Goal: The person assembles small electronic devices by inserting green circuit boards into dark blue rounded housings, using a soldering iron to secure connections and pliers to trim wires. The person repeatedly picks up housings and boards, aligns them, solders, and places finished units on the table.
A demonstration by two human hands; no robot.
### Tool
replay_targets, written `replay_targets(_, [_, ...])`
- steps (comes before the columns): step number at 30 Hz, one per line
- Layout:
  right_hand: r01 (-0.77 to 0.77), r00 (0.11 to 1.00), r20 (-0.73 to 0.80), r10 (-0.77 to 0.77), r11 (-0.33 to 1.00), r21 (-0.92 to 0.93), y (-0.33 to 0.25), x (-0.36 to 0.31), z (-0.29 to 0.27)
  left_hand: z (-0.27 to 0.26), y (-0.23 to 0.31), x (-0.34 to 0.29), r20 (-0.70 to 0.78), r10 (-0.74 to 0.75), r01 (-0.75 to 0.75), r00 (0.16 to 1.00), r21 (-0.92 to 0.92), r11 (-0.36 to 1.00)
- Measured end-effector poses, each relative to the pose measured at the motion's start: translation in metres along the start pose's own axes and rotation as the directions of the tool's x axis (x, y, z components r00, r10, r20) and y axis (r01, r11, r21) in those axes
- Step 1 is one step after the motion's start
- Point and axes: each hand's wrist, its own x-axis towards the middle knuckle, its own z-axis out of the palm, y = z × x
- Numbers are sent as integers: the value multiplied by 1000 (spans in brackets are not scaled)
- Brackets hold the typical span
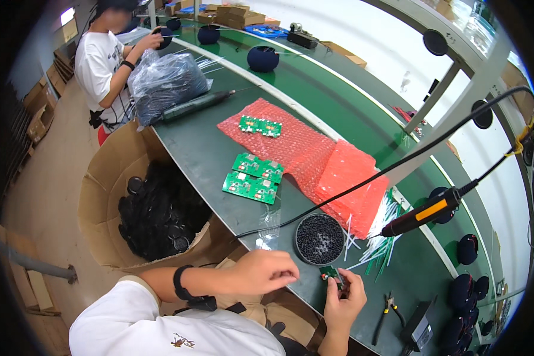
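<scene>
Between the thumb and fingers of my right hand (345, 298), a small green circuit board (328, 272) is held near the table's front edge. My left hand (266, 272) hovers just left of it, its fingers curled into a pinch; whatever they hold, if anything, is too small to tell. Right beyond both hands stands a round dish of small black parts (319, 238). Farther off lie green circuit board panels (253, 178), partly beside a red bubble-wrap sheet (261, 110). Another board panel (260, 126) rests on that sheet.
A black electric screwdriver (421, 212) hangs at the right on its cable, above white and green strips (382, 237). Pliers (388, 317) lie right of my hand. A cardboard box (101, 196) of black parts stands left. A co-worker (104, 65) works beyond a plastic bag (169, 80).
</scene>
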Motion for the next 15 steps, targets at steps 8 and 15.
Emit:
replay_targets(8, [-4, 999, 33, 2, 997, 72, 3, 1, -2, -100, 38, 117, -282, 88, 36, 955, 405, 914])
replay_targets(15, [8, 999, 43, -10, 998, 57, 6, 3, -3, -60, -23, 233, -146, -244, 267, 959, 752, 603])
